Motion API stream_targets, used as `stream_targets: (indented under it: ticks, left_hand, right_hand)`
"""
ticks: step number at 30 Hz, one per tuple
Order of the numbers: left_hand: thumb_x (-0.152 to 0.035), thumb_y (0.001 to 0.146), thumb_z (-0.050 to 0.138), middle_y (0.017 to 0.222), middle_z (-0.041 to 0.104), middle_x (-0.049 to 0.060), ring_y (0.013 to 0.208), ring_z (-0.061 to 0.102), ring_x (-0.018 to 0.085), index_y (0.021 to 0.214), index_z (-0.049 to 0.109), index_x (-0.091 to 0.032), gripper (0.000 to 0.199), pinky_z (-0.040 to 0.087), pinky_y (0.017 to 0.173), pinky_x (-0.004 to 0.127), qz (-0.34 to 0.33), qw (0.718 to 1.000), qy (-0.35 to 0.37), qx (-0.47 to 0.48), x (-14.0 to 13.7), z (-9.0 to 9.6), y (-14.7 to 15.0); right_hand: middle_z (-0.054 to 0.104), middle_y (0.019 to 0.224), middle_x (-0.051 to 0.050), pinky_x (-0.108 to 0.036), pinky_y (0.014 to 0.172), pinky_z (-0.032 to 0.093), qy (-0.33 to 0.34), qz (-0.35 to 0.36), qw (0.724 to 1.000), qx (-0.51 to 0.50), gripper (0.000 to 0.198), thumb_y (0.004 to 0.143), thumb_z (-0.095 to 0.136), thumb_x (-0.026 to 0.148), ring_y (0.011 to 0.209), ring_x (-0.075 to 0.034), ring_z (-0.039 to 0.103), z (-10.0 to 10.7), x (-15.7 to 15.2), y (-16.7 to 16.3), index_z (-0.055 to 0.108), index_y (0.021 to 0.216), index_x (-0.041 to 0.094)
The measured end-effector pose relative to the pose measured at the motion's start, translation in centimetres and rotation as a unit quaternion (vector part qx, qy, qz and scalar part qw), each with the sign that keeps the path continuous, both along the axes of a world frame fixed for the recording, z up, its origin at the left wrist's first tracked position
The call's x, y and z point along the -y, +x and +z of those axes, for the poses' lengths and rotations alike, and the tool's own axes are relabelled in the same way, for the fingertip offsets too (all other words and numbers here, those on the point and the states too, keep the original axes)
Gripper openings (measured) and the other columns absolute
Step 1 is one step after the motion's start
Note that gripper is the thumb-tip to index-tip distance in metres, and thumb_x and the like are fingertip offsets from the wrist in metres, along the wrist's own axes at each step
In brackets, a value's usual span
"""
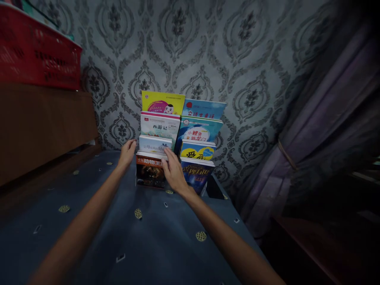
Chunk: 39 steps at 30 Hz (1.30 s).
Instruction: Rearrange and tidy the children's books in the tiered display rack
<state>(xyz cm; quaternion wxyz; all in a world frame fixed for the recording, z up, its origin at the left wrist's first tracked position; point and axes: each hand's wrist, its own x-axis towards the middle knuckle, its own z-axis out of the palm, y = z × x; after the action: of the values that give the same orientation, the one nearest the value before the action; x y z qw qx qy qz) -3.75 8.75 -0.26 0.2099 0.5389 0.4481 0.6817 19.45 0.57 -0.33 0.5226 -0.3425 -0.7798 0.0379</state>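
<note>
Two columns of books stand in stepped rows against the wall. At the front left is a dark animal book [150,174]; a pale blue book [151,145] and a white book [158,128] rise behind it. My left hand [127,153] is beside the left edge of this column, its fingers loosely bent with no book between them; contact is unclear. With fingers stretched out, my right hand [174,172] lies against the right side of the pale blue and animal books. To its right are a dark blue book [196,174] and a yellow-and-blue book [197,152].
A yellow book [163,101] and a blue book [204,109] form the back row. The patterned blue cloth [148,245] covers the surface below. At left, a red basket [38,51] sits on a brown wooden cabinet [44,126]. A tied curtain [276,174] hangs at right.
</note>
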Motion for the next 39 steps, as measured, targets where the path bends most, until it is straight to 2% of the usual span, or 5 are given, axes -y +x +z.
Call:
stream_targets:
  ticks: [9,20,30,35,39]
  left_hand:
    - [-0.07,0.072,0.069,0.108,0.074,0.01,0.102,0.067,0.025,0.11,0.07,-0.017,0.065,0.054,0.083,0.034,-0.095,0.991,-0.038,0.088,0.4,-0.5,0.3]
    - [-0.062,0.078,0.063,0.097,0.074,0.006,0.095,0.063,0.023,0.099,0.073,-0.016,0.051,0.051,0.082,0.031,-0.072,0.997,-0.012,-0.017,0.0,0.6,0.3]
    - [-0.066,0.075,0.066,0.092,0.071,0.007,0.09,0.063,0.023,0.103,0.069,-0.015,0.058,0.051,0.081,0.034,-0.058,0.998,-0.028,-0.012,-0.3,1.7,0.9]
    - [-0.061,0.079,0.065,0.088,0.068,0.004,0.086,0.061,0.02,0.098,0.067,-0.016,0.049,0.049,0.079,0.031,-0.049,0.998,-0.02,-0.013,-0.1,1.5,1.2]
    - [-0.06,0.079,0.064,0.089,0.068,0.004,0.086,0.061,0.02,0.098,0.066,-0.016,0.047,0.05,0.08,0.031,-0.047,0.999,-0.021,-0.012,-0.1,1.4,1.3]
  right_hand:
    - [0.053,0.154,-0.017,-0.049,0.125,0.034,-0.018,-0.03,0.999,0.001,0.053,0.104,0.039,0.044,0.146,-0.025,0.047,-0.8,-1.7,-0.8,0.056,0.144,0.015]
    - [0.057,0.148,-0.016,-0.049,0.121,0.038,-0.005,-0.046,0.999,-0.022,0.046,0.103,0.041,0.041,0.141,-0.026,0.051,-1.0,-2.5,-0.7,0.06,0.138,0.018]
    - [0.053,0.152,-0.016,-0.051,0.121,0.037,-0.013,-0.064,0.996,-0.059,0.045,0.103,0.042,0.04,0.143,-0.026,0.048,-1.1,-2.6,-1.0,0.06,0.137,0.018]
    - [0.053,0.151,-0.021,-0.049,0.121,0.039,-0.019,-0.062,0.996,-0.056,0.049,0.103,0.04,0.04,0.143,-0.028,0.049,-1.0,-2.8,-1.1,0.061,0.135,0.011]
    - [0.054,0.15,-0.019,-0.049,0.121,0.039,-0.019,-0.056,0.996,-0.059,0.048,0.102,0.041,0.04,0.142,-0.027,0.051,-1.0,-3.0,-1.0,0.061,0.135,0.013]
